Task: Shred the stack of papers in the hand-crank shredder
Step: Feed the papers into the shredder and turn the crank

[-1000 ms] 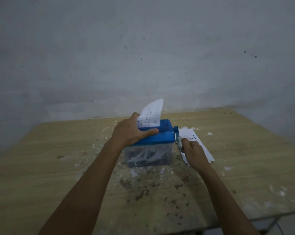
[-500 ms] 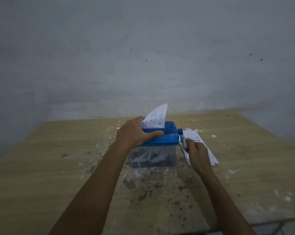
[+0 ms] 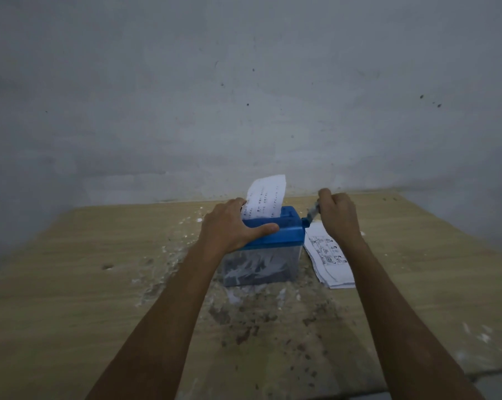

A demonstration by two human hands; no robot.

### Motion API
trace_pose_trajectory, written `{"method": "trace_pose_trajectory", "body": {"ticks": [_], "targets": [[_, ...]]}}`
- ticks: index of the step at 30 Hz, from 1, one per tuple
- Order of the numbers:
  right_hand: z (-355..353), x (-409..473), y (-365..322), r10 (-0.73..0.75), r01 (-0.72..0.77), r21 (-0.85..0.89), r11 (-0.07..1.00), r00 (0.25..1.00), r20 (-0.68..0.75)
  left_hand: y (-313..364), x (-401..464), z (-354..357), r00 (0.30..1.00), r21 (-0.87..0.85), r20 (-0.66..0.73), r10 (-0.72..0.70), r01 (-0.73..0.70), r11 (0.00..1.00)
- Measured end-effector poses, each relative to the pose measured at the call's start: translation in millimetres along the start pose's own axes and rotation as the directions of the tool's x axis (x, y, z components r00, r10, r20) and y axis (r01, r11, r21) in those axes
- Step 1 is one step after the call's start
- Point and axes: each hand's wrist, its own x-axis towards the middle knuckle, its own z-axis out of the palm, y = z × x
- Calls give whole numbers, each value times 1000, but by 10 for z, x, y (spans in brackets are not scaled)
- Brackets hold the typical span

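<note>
A small hand-crank shredder [image 3: 284,236] with a blue lid and a clear bin holding shreds stands mid-table. A printed sheet [image 3: 265,199] sticks up out of its slot, leaning right. My left hand [image 3: 231,226] grips the lid from the left, thumb across the front edge. My right hand [image 3: 337,216] is curled round the crank handle [image 3: 311,216] at the shredder's right side, raised at the top of its turn. A stack of printed papers [image 3: 330,259] lies flat just right of the shredder, partly under my right forearm.
The wooden table [image 3: 85,284] is strewn with white paper bits and dark specks around and in front of the shredder. A grey wall rises close behind. The table's front right edge shows at the lower right corner.
My right hand has swung the crank from low beside the shredder up to the top of its circle. The sheet stands a little lower in the slot. The left hand stays on the lid.
</note>
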Motion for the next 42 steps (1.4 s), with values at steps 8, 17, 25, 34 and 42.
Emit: {"method": "trace_pose_trajectory", "body": {"ticks": [8,17,25,34,42], "targets": [[77,222,34,-9,11,-59,998,999,38,-52,24,17,999,-17,-27,34,-34,999],[195,468,5,102,-98,-30,995,973,205,-65,24,36,996,-31,-63,69,-71,997],[255,548,64,218,-211,-56,976,929,300,-26,-19,37,993,-34,-92,70,-73,997],[383,189,606,375,-193,-381,904,784,494,-65,8,98,990,-39,-137,43,-49,998],[196,-219,738,170,214,-592,777,834,525,-45,8,118,987,-64,-159,19,-30,998]]}}
